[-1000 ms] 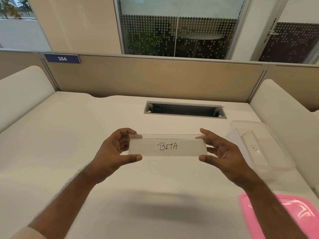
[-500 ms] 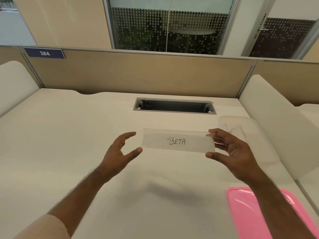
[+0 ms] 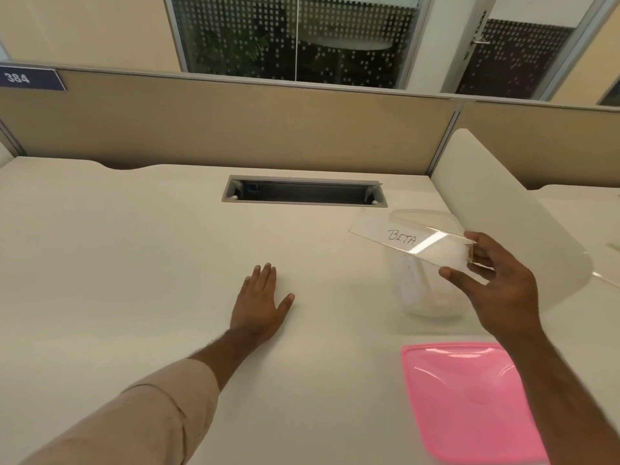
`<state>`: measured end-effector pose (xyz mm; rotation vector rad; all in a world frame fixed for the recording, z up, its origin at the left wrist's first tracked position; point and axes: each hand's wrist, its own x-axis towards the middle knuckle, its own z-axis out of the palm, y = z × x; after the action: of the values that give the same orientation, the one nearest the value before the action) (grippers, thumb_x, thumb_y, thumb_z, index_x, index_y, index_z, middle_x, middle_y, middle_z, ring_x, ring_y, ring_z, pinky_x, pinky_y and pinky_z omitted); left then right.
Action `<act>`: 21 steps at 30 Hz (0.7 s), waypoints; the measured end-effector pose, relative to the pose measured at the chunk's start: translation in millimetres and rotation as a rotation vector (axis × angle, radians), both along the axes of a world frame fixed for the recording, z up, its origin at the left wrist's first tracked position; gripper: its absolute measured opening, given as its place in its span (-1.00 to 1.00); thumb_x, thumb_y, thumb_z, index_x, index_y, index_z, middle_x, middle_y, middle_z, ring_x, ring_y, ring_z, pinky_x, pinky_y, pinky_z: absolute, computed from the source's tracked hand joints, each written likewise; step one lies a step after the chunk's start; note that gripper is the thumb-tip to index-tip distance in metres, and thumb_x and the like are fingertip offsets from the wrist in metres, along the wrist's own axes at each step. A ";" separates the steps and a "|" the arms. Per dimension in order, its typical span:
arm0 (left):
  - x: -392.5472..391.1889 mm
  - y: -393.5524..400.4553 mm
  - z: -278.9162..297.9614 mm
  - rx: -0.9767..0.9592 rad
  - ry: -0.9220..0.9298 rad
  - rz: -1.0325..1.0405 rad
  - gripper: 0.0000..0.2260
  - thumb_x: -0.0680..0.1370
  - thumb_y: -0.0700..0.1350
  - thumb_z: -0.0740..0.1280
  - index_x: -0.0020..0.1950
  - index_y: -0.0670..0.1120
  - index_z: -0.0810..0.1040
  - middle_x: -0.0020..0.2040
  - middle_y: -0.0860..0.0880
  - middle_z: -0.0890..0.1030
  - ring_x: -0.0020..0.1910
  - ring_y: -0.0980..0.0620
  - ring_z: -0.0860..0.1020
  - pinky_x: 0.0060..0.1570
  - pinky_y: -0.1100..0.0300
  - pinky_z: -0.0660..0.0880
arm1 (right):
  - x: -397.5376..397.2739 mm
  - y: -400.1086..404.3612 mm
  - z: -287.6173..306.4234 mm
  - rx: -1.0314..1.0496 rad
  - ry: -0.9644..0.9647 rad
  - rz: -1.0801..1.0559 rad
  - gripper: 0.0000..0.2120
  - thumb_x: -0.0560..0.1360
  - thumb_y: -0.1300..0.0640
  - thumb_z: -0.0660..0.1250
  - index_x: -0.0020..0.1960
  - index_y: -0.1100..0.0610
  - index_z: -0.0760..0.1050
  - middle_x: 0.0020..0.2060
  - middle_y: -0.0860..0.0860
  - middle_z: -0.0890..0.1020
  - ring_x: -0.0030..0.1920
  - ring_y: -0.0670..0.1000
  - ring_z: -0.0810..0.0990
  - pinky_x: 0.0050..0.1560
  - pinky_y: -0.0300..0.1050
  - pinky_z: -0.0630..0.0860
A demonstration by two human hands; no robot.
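The right forearm point(image 3: 553, 380) partly hides the pink lid point(image 3: 463, 397); the clear tub point(image 3: 432, 297) seems blurred.

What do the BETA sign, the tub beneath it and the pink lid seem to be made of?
BETA sign: likely clear acrylic or stiff plastic, glossy; it is see-through, and a bright glare streak crosses it. Tub: thin clear plastic, slightly cloudy, with soft rounded walls. Pink lid: translucent pink plastic, glossy, judging by the white highlights on its moulded surface.
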<state>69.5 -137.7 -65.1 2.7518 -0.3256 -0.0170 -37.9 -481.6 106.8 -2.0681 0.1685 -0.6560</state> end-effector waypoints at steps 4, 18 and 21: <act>1.2 -1.2 -12.6 0.077 0.008 0.014 -0.30 0.61 0.27 -0.07 0.62 -0.13 -0.04 0.64 -0.03 -0.06 0.61 0.03 -0.11 0.56 0.10 -0.16 | -1.6 -22.6 -0.4 -0.112 0.014 -0.138 -0.41 0.31 0.19 0.59 0.30 0.05 0.50 0.09 0.05 0.61 0.07 0.05 0.59 0.04 -0.42 0.50; 3.8 -1.7 -18.9 0.131 0.003 0.032 -0.29 0.59 0.29 -0.10 0.62 -0.10 -0.05 0.64 0.02 -0.07 0.60 0.07 -0.12 0.55 0.13 -0.18 | 36.3 -15.3 -45.3 -0.296 0.099 -0.344 -0.37 0.26 0.22 0.60 0.28 0.14 0.48 0.05 0.18 0.60 0.09 0.23 0.55 0.05 0.10 0.52; 3.7 -2.1 -18.2 0.132 -0.005 0.035 -0.30 0.59 0.29 -0.09 0.62 -0.09 -0.05 0.64 0.02 -0.06 0.61 0.08 -0.11 0.54 0.14 -0.18 | 44.5 -4.9 -58.2 -0.304 0.171 -0.353 -0.35 0.22 0.23 0.61 0.25 0.13 0.45 0.06 0.17 0.58 0.12 0.24 0.52 0.01 0.07 0.49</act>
<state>73.1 -139.8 -83.2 2.8880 -0.2871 -0.0238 6.6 -486.5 48.6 -2.4146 0.5731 -0.7519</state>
